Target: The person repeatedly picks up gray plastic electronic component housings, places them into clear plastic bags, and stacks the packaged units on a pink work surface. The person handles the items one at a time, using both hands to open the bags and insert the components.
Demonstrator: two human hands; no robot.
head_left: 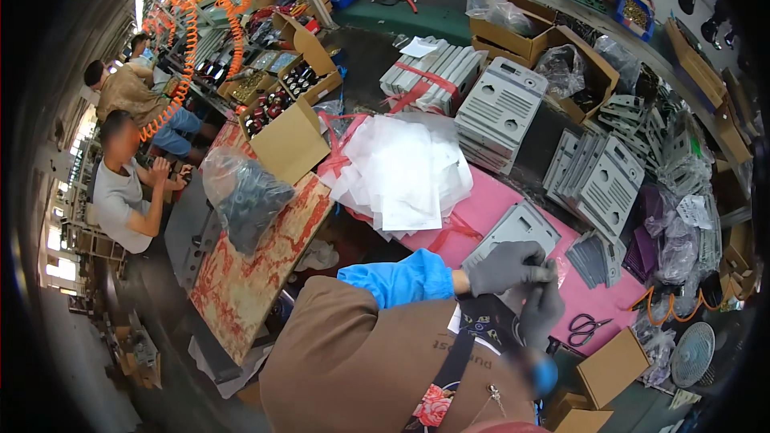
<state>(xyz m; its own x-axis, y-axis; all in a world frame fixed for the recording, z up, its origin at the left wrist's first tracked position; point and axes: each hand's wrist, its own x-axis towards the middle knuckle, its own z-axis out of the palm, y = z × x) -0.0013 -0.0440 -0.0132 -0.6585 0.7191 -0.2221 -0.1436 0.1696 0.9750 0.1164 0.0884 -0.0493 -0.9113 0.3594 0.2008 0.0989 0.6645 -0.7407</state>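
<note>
My left hand (504,268), in a grey glove below a blue sleeve cover, has its fingers pinched together over the near edge of the pink mat (481,200). Just below it, my right hand (542,314), gloved in grey too, reaches up with its fingertips almost meeting the left ones. A bit of clear film seems to show by the fingertips, but what they pinch is too small to name. Behind my left hand lies a grey slotted metal panel (523,228). Black-handled scissors (588,329) rest to the right, near several small grey plates (595,259).
White sheets (409,176) are heaped mid-table, with stacked grey panels (501,108) behind and more panels (597,180) at right. An open carton of parts (293,132) and a plastic bag (247,196) stand left. Another person (124,184) sits further left.
</note>
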